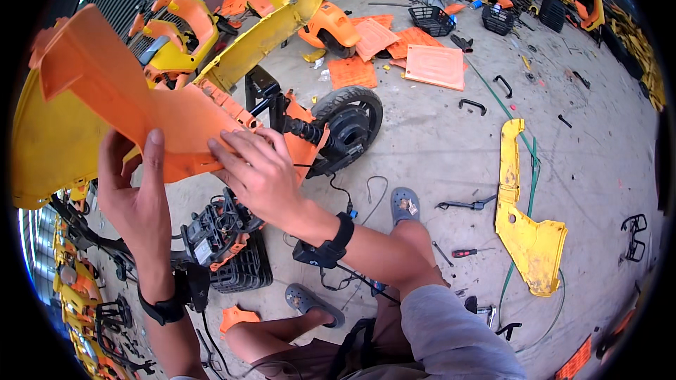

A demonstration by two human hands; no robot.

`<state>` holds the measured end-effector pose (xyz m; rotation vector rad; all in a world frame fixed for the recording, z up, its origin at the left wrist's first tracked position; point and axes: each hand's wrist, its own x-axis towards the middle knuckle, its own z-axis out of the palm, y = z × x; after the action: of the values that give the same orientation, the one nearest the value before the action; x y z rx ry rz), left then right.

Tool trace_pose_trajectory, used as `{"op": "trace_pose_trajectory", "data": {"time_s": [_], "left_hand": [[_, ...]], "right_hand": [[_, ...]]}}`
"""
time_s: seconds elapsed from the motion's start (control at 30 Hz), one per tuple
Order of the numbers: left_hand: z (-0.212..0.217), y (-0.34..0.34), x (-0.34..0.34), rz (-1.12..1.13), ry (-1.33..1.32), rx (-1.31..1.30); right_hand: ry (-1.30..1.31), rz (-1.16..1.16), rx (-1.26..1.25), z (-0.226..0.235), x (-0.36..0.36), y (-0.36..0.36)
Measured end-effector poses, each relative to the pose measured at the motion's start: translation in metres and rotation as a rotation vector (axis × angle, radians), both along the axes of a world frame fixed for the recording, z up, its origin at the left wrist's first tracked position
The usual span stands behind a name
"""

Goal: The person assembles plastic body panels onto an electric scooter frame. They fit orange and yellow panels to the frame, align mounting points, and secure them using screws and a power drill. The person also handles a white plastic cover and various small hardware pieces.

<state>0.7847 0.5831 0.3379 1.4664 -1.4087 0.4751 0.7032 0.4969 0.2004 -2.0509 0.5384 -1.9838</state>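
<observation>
Both my hands hold a large orange plastic body panel (120, 91) raised at the upper left. My left hand (137, 193) grips its lower edge, thumb up on the face. My right hand (257, 172) presses fingers on the panel's right end, close to the orange scooter frame (299, 137) with its black rear wheel (352, 123). A yellow panel (49, 141) lies behind the orange one. Below my hands sits a black battery and wiring unit (225, 236).
A long yellow panel (524, 218) lies on the concrete at right, with a green cable (524, 148), a red-handled screwdriver (468, 252) and black brackets (472, 104). Orange flat panels (433, 65), black baskets (431, 20) and more scooter parts fill the back. My sandalled feet (405, 204) rest below.
</observation>
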Motion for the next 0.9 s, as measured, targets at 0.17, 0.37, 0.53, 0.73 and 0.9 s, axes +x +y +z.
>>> {"op": "trace_pose_trajectory", "data": {"time_s": [0.17, 0.37, 0.53, 0.73, 0.9], "left_hand": [[0.006, 0.001, 0.000, 0.026, -0.058, 0.098], [0.023, -0.005, 0.011, -0.081, 0.013, -0.013], [0.043, -0.042, 0.006, 0.063, 0.044, -0.163], [0.049, -0.053, 0.040, 0.175, -0.040, -0.120], [0.064, -0.032, 0.044, 0.108, 0.039, -0.159]], "right_hand": [[-0.025, 0.016, 0.057, 0.002, -0.003, 0.012], [0.042, 0.361, -0.005, 0.016, -0.043, 0.066], [0.298, 0.433, 0.335, -0.016, -0.156, 0.112], [0.117, 0.050, 1.035, -0.054, -0.310, 0.209], [-0.238, -0.230, 1.340, -0.099, -0.374, 0.301]]}}
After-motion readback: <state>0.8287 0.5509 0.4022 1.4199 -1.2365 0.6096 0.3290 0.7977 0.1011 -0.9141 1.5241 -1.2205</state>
